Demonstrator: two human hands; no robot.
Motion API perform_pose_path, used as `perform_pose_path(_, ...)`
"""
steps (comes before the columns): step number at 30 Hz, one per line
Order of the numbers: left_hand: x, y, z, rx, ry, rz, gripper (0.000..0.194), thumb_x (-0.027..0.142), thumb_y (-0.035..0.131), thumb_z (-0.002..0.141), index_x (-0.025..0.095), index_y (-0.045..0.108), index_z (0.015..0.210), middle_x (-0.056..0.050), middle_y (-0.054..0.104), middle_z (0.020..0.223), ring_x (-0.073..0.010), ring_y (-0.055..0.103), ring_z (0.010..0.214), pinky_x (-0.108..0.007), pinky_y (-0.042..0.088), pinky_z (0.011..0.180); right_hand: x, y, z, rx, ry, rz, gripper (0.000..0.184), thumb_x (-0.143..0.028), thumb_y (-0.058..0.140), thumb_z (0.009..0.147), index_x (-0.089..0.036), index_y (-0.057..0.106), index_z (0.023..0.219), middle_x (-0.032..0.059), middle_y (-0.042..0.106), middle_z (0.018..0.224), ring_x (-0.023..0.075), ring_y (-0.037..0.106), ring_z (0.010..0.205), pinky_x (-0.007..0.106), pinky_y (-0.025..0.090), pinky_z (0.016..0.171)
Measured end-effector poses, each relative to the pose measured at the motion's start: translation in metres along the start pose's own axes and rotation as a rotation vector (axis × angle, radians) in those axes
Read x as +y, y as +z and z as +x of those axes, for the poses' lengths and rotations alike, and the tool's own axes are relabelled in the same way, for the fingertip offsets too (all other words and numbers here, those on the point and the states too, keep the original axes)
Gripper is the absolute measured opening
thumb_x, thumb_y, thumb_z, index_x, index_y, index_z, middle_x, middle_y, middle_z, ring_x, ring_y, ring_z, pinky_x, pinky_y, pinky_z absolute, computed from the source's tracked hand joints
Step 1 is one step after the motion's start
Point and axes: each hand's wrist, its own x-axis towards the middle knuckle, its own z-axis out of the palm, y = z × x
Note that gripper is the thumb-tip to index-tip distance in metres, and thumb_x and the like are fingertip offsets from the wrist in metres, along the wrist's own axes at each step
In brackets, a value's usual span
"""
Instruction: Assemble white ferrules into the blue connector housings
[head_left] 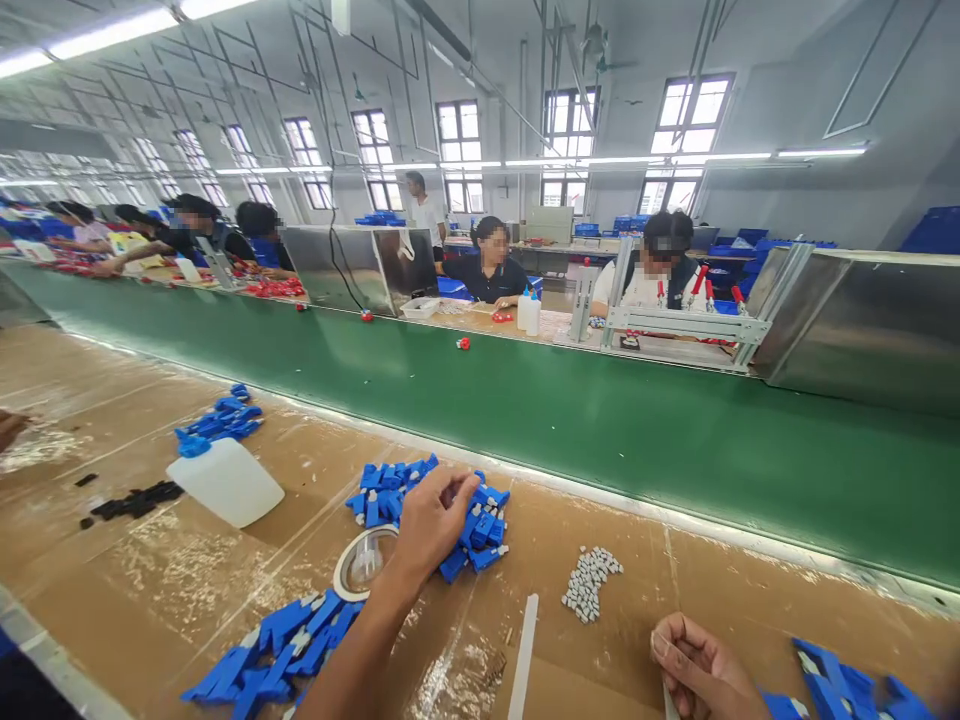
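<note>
My left hand (pixel 435 520) is over a heap of blue plastic pieces (pixel 382 490) with small pale grey ends. Its thumb and fingers are curled together, and whatever they grip is hidden. Close to that wrist lies a ring of tape (pixel 343 572) with a clear plastic item inside. My right hand (pixel 701 665) is at the lower right, fingers closed; a thin pale edge shows beneath them, too little to name. Small grey pieces (pixel 591 582) lie in a cluster between the hands. A white strip (pixel 523 655) rests on the brown table. More blue pieces (pixel 832 685) lie right of my right hand.
Blue pieces (pixel 277 650) spread at the front left. A white bottle with a blue cap (pixel 229 485) lies beside black pieces (pixel 139 500). A green conveyor belt (pixel 525 400) runs beyond the table. Several people work across it, near a metal clamp frame (pixel 682 325).
</note>
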Motion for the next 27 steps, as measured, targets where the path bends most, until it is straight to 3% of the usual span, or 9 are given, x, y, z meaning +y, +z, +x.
perform_pose_path(4,0.032,0.036,-0.044,-0.443,0.172,-0.187,0.026,0.039,0.055,0.086,0.02,0.071,0.076,-0.002,0.066,0.067,-0.0158,0.055,0.061,-0.027,0.039,0.06,-0.011,-0.001,-0.007,0.105,-0.11,-0.065,0.05,-0.064,0.079,0.063,-0.018,0.059,0.066,-0.0077,0.045,0.053,0.0081,0.035,0.047,0.019,0.029,0.043)
perform_pose_path(8,0.04,0.061,-0.081,-0.682,0.222,-0.177,0.024,0.035,0.054,0.089,0.021,0.071,0.08,-0.004,0.068,0.073,-0.0167,0.058,0.066,-0.027,0.038,0.064,-0.022,-0.006,-0.013,0.302,-0.228,-0.201,0.048,-0.064,0.075,0.066,-0.018,0.06,0.066,-0.0065,0.046,0.054,0.0096,0.037,0.048,0.021,0.031,0.043)
perform_pose_path(13,0.03,0.074,-0.093,-0.755,0.266,-0.162,0.024,0.03,0.048,0.092,0.024,0.071,0.086,-0.006,0.071,0.082,-0.0188,0.061,0.073,-0.028,0.038,0.067,-0.026,-0.012,-0.015,0.403,-0.279,-0.253,0.041,-0.058,0.072,0.07,-0.018,0.064,0.07,-0.0036,0.052,0.061,0.0103,0.037,0.049,0.022,0.028,0.041)
perform_pose_path(18,0.032,0.072,-0.094,-0.678,0.259,-0.157,0.025,0.031,0.048,0.093,0.025,0.072,0.088,-0.007,0.07,0.078,-0.019,0.061,0.07,-0.028,0.041,0.066,-0.019,-0.014,-0.01,0.426,-0.288,-0.339,0.039,-0.058,0.07,0.069,-0.019,0.066,0.068,-0.0023,0.054,0.059,0.0122,0.04,0.048,0.024,0.032,0.042)
perform_pose_path(20,0.035,0.065,-0.081,-0.579,0.273,-0.094,0.027,0.034,0.049,0.093,0.024,0.073,0.086,-0.006,0.07,0.076,-0.0187,0.061,0.069,-0.028,0.042,0.066,-0.017,-0.012,-0.007,0.433,-0.293,-0.312,0.038,-0.057,0.069,0.07,-0.019,0.066,0.068,-0.0029,0.054,0.058,0.0125,0.04,0.047,0.024,0.032,0.042)
perform_pose_path(22,0.036,0.055,-0.05,-0.442,0.259,0.054,0.029,0.034,0.047,0.093,0.023,0.072,0.086,-0.005,0.07,0.078,-0.0187,0.062,0.073,-0.028,0.045,0.069,-0.017,-0.011,-0.006,0.449,-0.29,-0.273,0.038,-0.057,0.069,0.069,-0.019,0.066,0.068,-0.0036,0.054,0.058,0.0122,0.04,0.048,0.023,0.031,0.043)
perform_pose_path(24,0.032,0.044,-0.002,-0.329,0.186,0.238,0.032,0.031,0.041,0.095,0.022,0.072,0.092,-0.005,0.071,0.09,-0.0202,0.063,0.087,-0.029,0.047,0.08,-0.019,-0.011,-0.005,0.443,-0.261,-0.261,0.038,-0.056,0.071,0.066,-0.019,0.067,0.068,-0.0034,0.055,0.058,0.0123,0.041,0.048,0.023,0.033,0.043)
perform_pose_path(27,0.014,0.036,0.076,-0.29,0.088,0.38,0.034,0.026,0.036,0.098,0.019,0.069,0.103,-0.01,0.068,0.107,-0.0232,0.06,0.105,-0.038,0.045,0.095,-0.023,-0.014,-0.005,0.412,-0.241,-0.276,0.037,-0.055,0.075,0.063,-0.02,0.067,0.065,-0.0019,0.059,0.059,0.0143,0.047,0.049,0.025,0.038,0.046)
